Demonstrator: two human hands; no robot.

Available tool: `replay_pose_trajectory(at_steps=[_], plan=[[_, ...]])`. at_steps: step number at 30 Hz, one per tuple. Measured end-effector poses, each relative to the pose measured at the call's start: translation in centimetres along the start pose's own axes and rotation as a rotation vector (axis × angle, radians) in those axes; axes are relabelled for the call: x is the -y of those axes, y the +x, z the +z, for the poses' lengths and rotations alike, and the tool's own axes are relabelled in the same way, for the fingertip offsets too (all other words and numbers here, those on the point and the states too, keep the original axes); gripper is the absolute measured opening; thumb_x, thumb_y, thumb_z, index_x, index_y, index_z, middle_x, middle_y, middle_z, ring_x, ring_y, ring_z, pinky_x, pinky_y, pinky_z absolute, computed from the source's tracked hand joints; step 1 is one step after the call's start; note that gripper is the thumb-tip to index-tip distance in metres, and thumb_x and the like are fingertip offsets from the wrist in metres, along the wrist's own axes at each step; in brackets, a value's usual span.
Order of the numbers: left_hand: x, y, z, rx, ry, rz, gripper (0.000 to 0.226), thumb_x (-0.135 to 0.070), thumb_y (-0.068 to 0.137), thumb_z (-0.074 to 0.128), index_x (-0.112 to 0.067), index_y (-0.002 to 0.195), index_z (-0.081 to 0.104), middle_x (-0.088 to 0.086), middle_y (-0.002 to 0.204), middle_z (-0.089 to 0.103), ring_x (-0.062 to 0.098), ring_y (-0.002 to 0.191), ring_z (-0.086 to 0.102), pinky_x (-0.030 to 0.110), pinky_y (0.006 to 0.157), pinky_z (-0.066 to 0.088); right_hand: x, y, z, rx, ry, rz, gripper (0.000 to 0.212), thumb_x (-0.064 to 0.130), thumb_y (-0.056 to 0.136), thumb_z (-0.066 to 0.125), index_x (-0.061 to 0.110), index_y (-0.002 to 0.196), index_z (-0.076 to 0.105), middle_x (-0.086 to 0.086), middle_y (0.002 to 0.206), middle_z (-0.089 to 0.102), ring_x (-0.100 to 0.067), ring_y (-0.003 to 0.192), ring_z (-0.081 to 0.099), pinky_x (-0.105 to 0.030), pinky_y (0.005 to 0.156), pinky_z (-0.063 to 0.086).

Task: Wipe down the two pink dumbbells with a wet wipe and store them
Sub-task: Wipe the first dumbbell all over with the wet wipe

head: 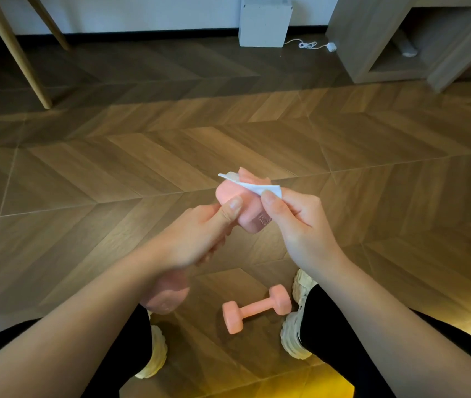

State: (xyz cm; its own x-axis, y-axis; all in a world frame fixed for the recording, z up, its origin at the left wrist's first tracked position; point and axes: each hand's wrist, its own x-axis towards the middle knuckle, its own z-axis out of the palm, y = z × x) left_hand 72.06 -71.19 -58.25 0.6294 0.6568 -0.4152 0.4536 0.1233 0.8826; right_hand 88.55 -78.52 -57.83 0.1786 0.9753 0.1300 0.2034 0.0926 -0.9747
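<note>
My left hand [199,239] grips the bar of a pink dumbbell [253,218] held up over the floor, one head pointing away from me and the other head low by my left knee. My right hand [291,222] pinches a white wet wipe [253,186] that lies across the far head. A second pink dumbbell [257,308] lies on the floor between my feet, untouched.
Wood-pattern floor [142,168] all around. My two pale shoes [297,326] flank the lying dumbbell. A white box [264,24] with a cord stands at the wall, a wooden shelf unit [395,64] at the far right, table legs [21,53] at the far left.
</note>
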Motion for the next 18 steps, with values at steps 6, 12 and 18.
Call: replay_pose_trajectory(at_steps=[6,12,18], plan=[[-0.1,0.6,-0.3,-0.097,-0.226,-0.05,0.076,-0.088,0.072,0.036,-0.015,0.071,0.054,-0.003,0.06,0.04,0.01,0.046,0.03,0.021,0.041,0.024,-0.6,-0.5,-0.4,-0.033,-0.162,-0.081,0.033,0.014,0.101,0.043,0.006,0.128,0.06,0.017,0.099,0.07,0.008,0.077,0.06,-0.007,0.089,0.04],[0.5,0.3,-0.5,-0.111,-0.209,0.099,0.071,-0.096,0.067,0.04,-0.026,0.065,0.046,-0.001,0.062,0.037,0.012,0.05,0.029,0.023,0.045,0.024,-0.9,0.1,-0.7,-0.091,-0.079,0.083,0.041,0.036,0.097,0.046,0.039,0.058,0.061,-0.02,0.056,0.045,-0.036,0.063,0.056,-0.033,0.062,0.037],[0.6,0.0,-1.7,-0.056,0.303,0.227,0.068,-0.099,0.065,0.025,-0.039,0.073,0.055,-0.016,0.059,0.056,0.004,0.055,0.049,0.025,0.054,0.031,-0.5,0.5,-0.6,-0.019,-0.025,0.129,0.028,0.028,0.097,0.045,0.032,0.093,0.072,0.019,0.066,0.064,0.003,0.064,0.052,-0.011,0.064,0.037]])
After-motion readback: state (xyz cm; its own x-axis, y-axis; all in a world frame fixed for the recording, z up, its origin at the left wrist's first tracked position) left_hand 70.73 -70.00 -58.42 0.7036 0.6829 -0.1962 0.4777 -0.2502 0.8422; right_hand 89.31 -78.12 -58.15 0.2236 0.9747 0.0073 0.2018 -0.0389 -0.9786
